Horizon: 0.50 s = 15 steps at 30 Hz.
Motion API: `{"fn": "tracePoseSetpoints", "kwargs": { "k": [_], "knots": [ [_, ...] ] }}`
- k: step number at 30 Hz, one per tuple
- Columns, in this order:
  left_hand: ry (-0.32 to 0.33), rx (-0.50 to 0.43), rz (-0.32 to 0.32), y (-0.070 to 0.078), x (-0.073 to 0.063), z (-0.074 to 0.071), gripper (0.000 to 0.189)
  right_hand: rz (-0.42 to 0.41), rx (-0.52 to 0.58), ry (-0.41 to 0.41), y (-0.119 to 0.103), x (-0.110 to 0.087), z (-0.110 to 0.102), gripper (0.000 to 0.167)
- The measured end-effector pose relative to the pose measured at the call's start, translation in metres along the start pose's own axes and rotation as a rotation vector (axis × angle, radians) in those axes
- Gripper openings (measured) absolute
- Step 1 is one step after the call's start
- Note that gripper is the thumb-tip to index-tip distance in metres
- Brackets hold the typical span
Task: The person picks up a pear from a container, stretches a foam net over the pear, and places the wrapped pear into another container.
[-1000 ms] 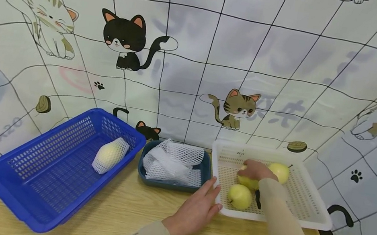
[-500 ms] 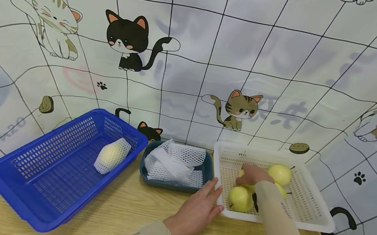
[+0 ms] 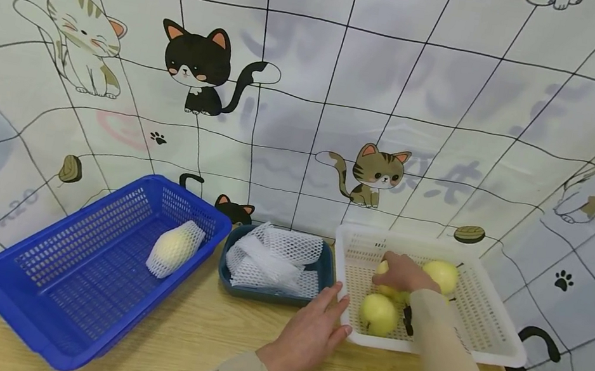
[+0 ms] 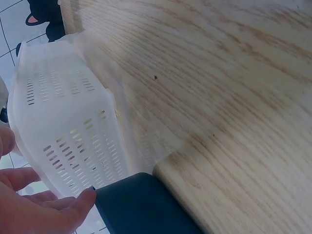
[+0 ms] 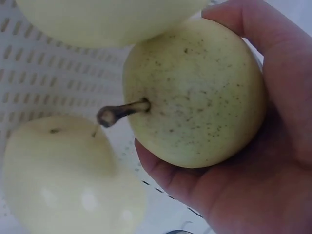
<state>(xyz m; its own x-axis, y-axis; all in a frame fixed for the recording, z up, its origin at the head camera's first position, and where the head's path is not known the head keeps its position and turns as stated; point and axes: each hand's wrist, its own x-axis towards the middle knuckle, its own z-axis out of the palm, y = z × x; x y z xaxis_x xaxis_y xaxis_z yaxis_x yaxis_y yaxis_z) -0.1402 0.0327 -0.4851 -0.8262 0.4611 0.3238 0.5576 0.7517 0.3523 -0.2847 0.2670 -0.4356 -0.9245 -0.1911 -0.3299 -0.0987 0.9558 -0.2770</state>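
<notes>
In the head view my right hand [image 3: 405, 274] reaches into the white plastic basket [image 3: 480, 355]. The right wrist view shows it curled round a speckled yellow-green pear [image 5: 195, 92], thumb on one side and fingers on the other, the stem facing the camera. Beside the held fruit lie another pear [image 5: 68, 175] and, at the top of that view, a pale pear [image 5: 107, 19]. My left hand [image 3: 304, 334] has its fingers extended at the basket's near left corner. In the left wrist view one left fingertip meets the corner of the dark teal tray [image 4: 141, 204].
White foam fruit nets [image 3: 274, 265] fill the teal tray, which stands between the two baskets. At the left, a slanted blue basket [image 3: 87, 282] holds a pear in a foam net [image 3: 175, 249]. A cat-print sheet [image 3: 301, 83] hangs behind the wooden table [image 3: 181, 347].
My right hand has closed round a pear in the white basket and stays low there. The pears beside it have shifted slightly. My left hand keeps its place.
</notes>
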Motion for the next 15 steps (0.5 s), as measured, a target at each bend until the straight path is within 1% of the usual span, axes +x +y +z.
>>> {"fn": "tracePoseSetpoints", "kwargs": {
  "k": [4,8,11,13,15],
  "knots": [
    [-0.017,-0.032,-0.015,0.001,0.000,0.000,0.053,-0.059,0.015,0.061,-0.005,-0.010,-0.011,0.064],
    [-0.031,-0.118,-0.042,0.000,0.000,-0.002,0.053,-0.115,0.068,0.110,-0.009,-0.023,-0.020,0.056],
    [-0.029,-0.162,-0.049,-0.001,0.000,-0.004,0.053,-0.149,0.089,0.147,-0.012,-0.033,-0.024,0.053],
    [-0.027,-0.174,-0.044,-0.002,0.000,-0.005,0.053,-0.166,0.096,0.178,-0.015,-0.040,-0.025,0.052],
    [-0.033,-0.214,-0.059,-0.003,-0.002,-0.005,0.053,-0.184,0.093,0.210,-0.018,-0.046,-0.024,0.051]
  ]
}}
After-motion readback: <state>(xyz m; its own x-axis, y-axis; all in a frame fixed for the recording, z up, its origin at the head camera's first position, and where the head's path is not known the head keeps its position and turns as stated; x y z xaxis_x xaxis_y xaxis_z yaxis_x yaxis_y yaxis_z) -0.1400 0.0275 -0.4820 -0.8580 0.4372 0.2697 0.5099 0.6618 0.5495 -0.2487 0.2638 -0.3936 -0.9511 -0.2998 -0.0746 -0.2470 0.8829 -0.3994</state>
